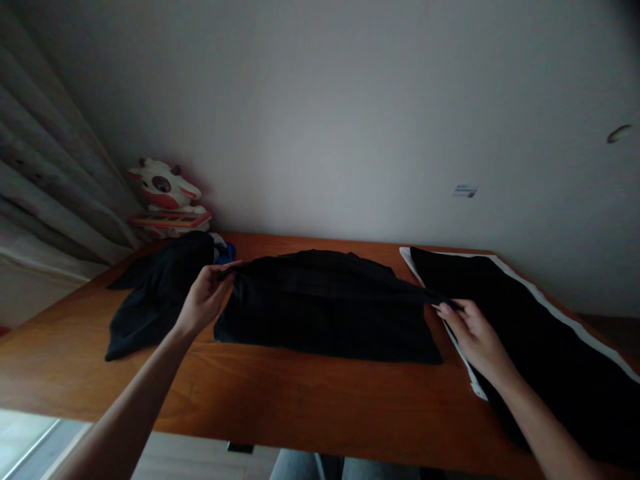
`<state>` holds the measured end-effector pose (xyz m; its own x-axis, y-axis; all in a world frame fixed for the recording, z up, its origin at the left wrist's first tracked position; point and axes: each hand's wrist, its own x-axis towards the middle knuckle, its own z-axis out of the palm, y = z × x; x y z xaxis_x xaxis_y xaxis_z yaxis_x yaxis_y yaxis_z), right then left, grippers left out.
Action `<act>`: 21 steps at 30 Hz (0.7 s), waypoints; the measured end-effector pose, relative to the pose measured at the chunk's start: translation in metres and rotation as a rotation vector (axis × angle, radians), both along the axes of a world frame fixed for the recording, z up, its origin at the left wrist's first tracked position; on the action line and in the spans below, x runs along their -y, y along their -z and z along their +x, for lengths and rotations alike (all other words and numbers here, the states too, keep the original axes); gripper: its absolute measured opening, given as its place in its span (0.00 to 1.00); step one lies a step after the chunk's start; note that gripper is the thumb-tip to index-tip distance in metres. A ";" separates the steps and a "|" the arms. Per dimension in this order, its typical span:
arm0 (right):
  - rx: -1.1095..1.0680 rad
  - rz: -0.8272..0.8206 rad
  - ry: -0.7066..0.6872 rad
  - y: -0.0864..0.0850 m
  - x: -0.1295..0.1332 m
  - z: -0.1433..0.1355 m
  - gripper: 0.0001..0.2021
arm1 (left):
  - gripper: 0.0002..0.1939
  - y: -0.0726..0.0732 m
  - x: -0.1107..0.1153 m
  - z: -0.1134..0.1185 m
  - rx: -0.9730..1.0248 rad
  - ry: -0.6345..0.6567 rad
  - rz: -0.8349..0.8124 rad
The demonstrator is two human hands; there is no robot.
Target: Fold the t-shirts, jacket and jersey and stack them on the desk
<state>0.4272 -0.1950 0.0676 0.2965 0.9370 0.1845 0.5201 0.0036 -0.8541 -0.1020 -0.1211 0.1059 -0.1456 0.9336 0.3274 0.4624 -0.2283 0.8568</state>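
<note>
We see a black garment (325, 327) at the middle of the wooden table (300, 407), its lower part lying on the wood and an upper band drawn out between our two hands. Our left hand (207, 293) pinches one end of that band between thumb and fingers, and our right hand (470, 327) pinches the other end in the same way. The cloth runs nearly straight from grip to grip (we cannot tell from this view just what kind of garment it is).

Just beside our left hand lies a heap of dark cloth (160, 293), loosely crumpled, with a blue piece (229, 252) showing behind it. At the back left corner sits a toy cow (163, 183), white and red, with a toy keyboard (173, 220) in front of its body. Our right hand is over the near-left border of a black cloth with white edging (530, 327), which lies spread along the right side of the table.

A pale striped curtain (40, 167) hangs at the left, and a plain wall (325, 133) rises behind everything, bearing a small label (465, 191) (its print is too small for us to read).
</note>
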 end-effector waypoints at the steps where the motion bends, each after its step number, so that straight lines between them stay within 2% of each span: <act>1: 0.008 -0.020 -0.059 0.007 0.001 -0.003 0.30 | 0.25 0.010 -0.001 -0.001 -0.044 0.015 -0.022; 4: 0.117 -0.093 -0.200 0.027 0.010 -0.013 0.27 | 0.23 0.045 0.003 -0.005 -0.244 0.096 -0.130; 6: 0.258 -0.105 -0.227 0.038 0.018 -0.020 0.25 | 0.19 0.064 0.012 -0.009 -0.380 0.175 -0.143; 9: 0.401 -0.065 -0.239 0.043 0.030 -0.026 0.21 | 0.14 0.079 0.029 -0.013 -0.505 0.257 -0.118; 13: 0.417 -0.082 -0.258 0.034 0.044 -0.025 0.18 | 0.14 0.077 0.054 -0.017 -0.564 0.260 -0.128; 19: 0.185 -0.395 -0.370 0.010 0.085 -0.009 0.20 | 0.16 0.065 0.102 -0.042 -0.503 0.268 -0.226; 21: 0.098 -0.463 -0.394 0.003 0.094 -0.001 0.21 | 0.19 0.057 0.110 -0.053 -0.440 0.212 -0.257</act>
<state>0.4258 -0.2890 0.0650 -0.0857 0.9621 -0.2588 0.6314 -0.1485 -0.7611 -0.1545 -0.2309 0.0489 0.1540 0.9854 0.0728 0.7560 -0.1649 0.6335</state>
